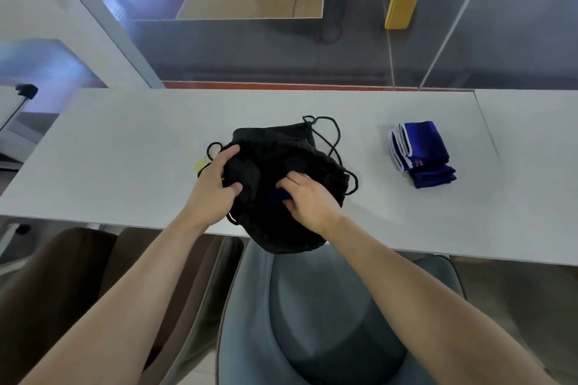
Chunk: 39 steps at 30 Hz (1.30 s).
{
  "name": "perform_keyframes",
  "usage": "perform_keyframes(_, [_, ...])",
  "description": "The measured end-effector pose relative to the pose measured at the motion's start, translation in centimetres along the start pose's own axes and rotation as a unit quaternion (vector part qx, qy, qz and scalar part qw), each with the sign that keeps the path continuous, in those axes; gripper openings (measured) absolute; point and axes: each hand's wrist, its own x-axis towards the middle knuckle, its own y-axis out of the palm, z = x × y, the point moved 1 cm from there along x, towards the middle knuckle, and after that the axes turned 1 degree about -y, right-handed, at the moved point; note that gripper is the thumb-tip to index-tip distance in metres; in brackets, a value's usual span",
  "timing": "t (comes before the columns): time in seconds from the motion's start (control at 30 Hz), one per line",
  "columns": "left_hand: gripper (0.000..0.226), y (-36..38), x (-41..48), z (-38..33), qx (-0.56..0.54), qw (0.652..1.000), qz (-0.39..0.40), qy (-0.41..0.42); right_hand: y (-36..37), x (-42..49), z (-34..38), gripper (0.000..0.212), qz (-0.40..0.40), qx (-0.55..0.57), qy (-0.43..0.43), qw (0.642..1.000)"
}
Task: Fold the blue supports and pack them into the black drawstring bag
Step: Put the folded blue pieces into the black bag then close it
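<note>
Centre frame, left hand (215, 184) grips the rim of the bag (275, 147) while right hand (308, 201) pinches a support (277, 195) at its mouth; the stack (422, 153) waits right of centre. The bag overhangs the table (125, 150) edge nearest the viewer, so a hard push could tip it off

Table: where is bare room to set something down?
Bare: the stretch of table left of the black drawstring bag; the gap between bag and folded blue supports. Crowded: the middle, with left hand and right hand at the bag.
</note>
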Motion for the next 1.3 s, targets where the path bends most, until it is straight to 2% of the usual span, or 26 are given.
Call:
perform_keyframes(0.13, [0.082,0.3,0.3,2.1,-0.027,0.999,0.003,-0.018,3.8,2.1,-0.9,0.034,0.027,-0.093,-0.071,0.993])
perform_keyframes(0.23, [0.084,0.4,0.3,3.0,-0.037,0.999,0.007,-0.027,6.1,1.6,-2.5,0.042,0.152,-0.133,-0.071,0.977])
perform_keyframes(0.3, [0.086,0.6,0.1,3.5,-0.04,0.999,0.014,-0.031,6.7,0.4,-3.6,0.051,0.187,-0.139,-0.053,0.971])
perform_keyframes(0.37, [0.089,1.0,-0.3,4.0,-0.042,0.998,0.02,-0.036,6.5,-0.9,-4.0,0.054,0.184,-0.139,-0.057,0.972])
perform_keyframes(0.47, [0.103,1.9,-0.4,4.8,-0.065,0.996,0.045,-0.052,4.5,-3.0,-4.2,0.054,0.09,-0.114,-0.065,0.987])
perform_keyframes(0.57, [0.123,2.7,-0.1,5.6,-0.055,0.994,0.064,-0.066,1.8,-6.7,-4.9,0.042,-0.008,-0.104,0.007,0.995])
perform_keyframes(0.67, [0.128,4.4,0.5,5.2,-0.055,0.993,0.073,-0.074,-0.4,-11.4,-5.8,0.034,-0.054,-0.074,0.121,0.988])
perform_keyframes(0.77, [0.129,7.7,1.3,2.9,-0.06,0.993,0.089,-0.047,-2.8,-15.6,-8.1,0.026,-0.081,-0.044,0.268,0.959])
perform_keyframes(0.87, [0.128,11.0,2.5,0.2,-0.061,0.994,0.095,-0.013,-5.4,-17.6,-12.2,0.024,-0.124,0.004,0.394,0.911])
perform_keyframes(0.97, [0.126,13.4,3.5,-2.7,-0.056,0.996,0.072,0.022,-8.3,-17.0,-16.9,0.033,-0.16,0.057,0.48,0.861])
perform_keyframes(1.1, [0.118,15.4,3.3,-4.3,0.02,0.998,0.048,0.038,-11.3,-13.7,-23.2,0.046,-0.224,0.103,0.517,0.819])
perform_keyframes(1.2, [0.11,16.0,3.0,-3.5,0.092,0.994,0.049,0.032,-12.1,-10.7,-27.4,0.066,-0.209,0.125,0.54,0.805])
perform_keyframes(1.3, [0.099,16.4,3.3,-2.6,0.117,0.993,0.023,0.02,-12.2,-8.6,-31.0,0.087,-0.152,0.124,0.564,0.802])
